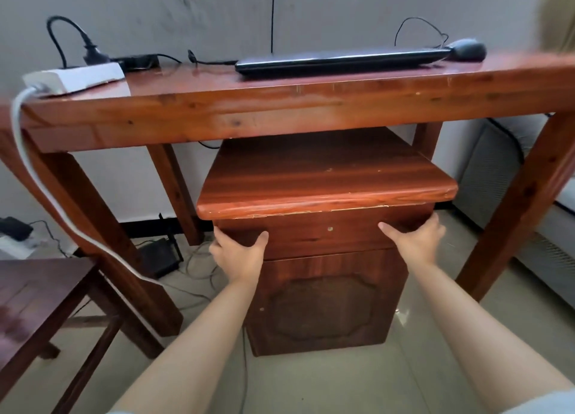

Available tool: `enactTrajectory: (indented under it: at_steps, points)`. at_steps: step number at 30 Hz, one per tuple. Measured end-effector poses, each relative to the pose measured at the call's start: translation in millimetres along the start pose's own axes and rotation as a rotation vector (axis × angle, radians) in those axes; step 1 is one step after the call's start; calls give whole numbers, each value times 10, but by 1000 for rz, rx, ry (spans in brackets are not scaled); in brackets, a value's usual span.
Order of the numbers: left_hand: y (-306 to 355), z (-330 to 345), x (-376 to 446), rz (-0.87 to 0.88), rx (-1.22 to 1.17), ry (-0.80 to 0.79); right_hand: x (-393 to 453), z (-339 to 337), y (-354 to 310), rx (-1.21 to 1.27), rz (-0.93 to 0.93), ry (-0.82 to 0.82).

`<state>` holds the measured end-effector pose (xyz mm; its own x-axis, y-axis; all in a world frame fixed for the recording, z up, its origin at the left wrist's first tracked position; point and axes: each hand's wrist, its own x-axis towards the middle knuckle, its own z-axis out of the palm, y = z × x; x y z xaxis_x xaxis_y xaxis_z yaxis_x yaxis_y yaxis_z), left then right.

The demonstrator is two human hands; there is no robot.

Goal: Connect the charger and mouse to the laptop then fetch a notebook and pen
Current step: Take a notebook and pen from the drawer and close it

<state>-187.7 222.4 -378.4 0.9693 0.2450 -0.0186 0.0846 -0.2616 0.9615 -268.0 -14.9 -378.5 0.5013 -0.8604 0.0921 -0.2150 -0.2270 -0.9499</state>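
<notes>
Nearest, two hands on the drawer (314,237) front of the cabinet (323,289): left hand (239,255) and right hand (415,241), fingers spread and curled over its edges, gripping the drawer rather than anything loose. Probably about to pull it for the notebook and pen, neither visible yet. Best drawn straight out, both sides evenly, thumbs low, clear of the overhanging cabinet top. Above and behind the cabinet, one desk (280,102) carrying one closed laptop (339,60), one mouse (466,50) touching its right end, one charger brick (137,60) and one white power strip (74,76) far left. Left of the cabinet, one chair (37,298); one router (161,256) on the floor.
</notes>
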Motion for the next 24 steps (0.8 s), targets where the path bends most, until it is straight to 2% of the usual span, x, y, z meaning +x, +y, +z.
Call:
enactTrajectory:
  at_steps: [6, 12, 14, 17, 21, 24]
  points:
    - [-23, 25, -57, 64, 87, 61, -47, -65, -21, 11, 4, -30]
    - [-72, -28, -111, 67, 46, 147, -184, -137, 43, -1, -4, 37]
    - [-72, -78, -144, 59, 43, 136, -270, -178, 58, 11, 6, 47]
    - [20, 13, -298, 148, 83, 49, -372, -160, -17, 31, -3, 70]
    - [91, 49, -381, 183, 147, 69, -476, -101, -49, -18, -121, 103]
    - [25, -144, -243, 131, 104, 109, -410, -135, -63, 12, -128, 134]
